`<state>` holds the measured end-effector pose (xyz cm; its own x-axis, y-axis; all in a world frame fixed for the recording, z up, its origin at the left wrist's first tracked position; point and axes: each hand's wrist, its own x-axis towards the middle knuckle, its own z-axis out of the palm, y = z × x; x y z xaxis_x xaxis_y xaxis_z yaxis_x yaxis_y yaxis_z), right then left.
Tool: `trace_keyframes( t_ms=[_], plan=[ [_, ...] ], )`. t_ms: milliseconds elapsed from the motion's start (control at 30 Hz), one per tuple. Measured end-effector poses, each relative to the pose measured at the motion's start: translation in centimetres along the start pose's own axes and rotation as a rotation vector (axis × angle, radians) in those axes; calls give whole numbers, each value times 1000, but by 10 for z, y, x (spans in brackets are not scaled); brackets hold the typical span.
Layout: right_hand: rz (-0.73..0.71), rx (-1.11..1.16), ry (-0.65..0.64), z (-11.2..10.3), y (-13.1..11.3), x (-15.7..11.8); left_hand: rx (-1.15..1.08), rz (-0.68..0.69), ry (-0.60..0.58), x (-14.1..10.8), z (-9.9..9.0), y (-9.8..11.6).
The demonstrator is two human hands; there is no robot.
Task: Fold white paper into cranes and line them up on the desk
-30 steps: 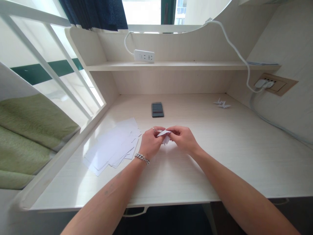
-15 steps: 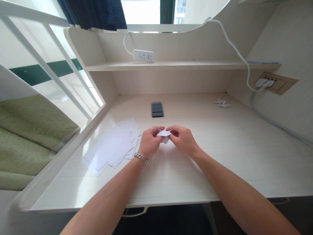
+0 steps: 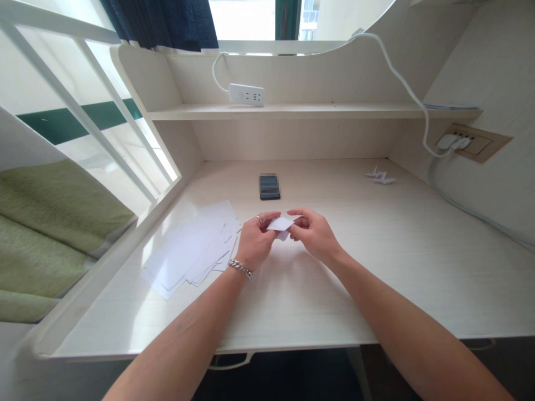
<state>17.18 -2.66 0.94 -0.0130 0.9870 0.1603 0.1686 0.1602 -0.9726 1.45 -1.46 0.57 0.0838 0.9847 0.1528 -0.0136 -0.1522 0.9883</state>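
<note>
A small piece of folded white paper point(image 3: 280, 224) is held just above the desk, between my two hands. My left hand point(image 3: 256, 240), with a ring and a chain bracelet, pinches its left side between thumb and fingers. On the other side my right hand point(image 3: 316, 234) grips the paper's right corner, thumb below and index finger raised a little over it. The lower flap of the paper points down toward me. Part of it is hidden behind the fingers.
Loose white sheets point(image 3: 188, 245) lie spread at the left. A dark phone-like object point(image 3: 269, 186), blurred out, rests beyond my hands. Two folded paper cranes point(image 3: 381, 177) stand at the back right. On the shelf point(image 3: 301, 111) sits a white power strip point(image 3: 246, 95); a white cable point(image 3: 397, 75) hangs at the right.
My right index finger has lifted slightly off the paper, and the right hand has shifted a little up. The folded paper shows a wider top face; my left hand keeps its hold.
</note>
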Motion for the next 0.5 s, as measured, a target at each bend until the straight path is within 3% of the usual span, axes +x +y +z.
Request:
trace_keyframes(
  t_ms=[200, 500],
  plan=[
    [187, 222, -117, 3, -6, 0, -138, 1, 66, 3, -1, -2],
    [153, 151, -166, 3, -6, -1, -179, 10, 66, 2, 0, 0]
  ],
)
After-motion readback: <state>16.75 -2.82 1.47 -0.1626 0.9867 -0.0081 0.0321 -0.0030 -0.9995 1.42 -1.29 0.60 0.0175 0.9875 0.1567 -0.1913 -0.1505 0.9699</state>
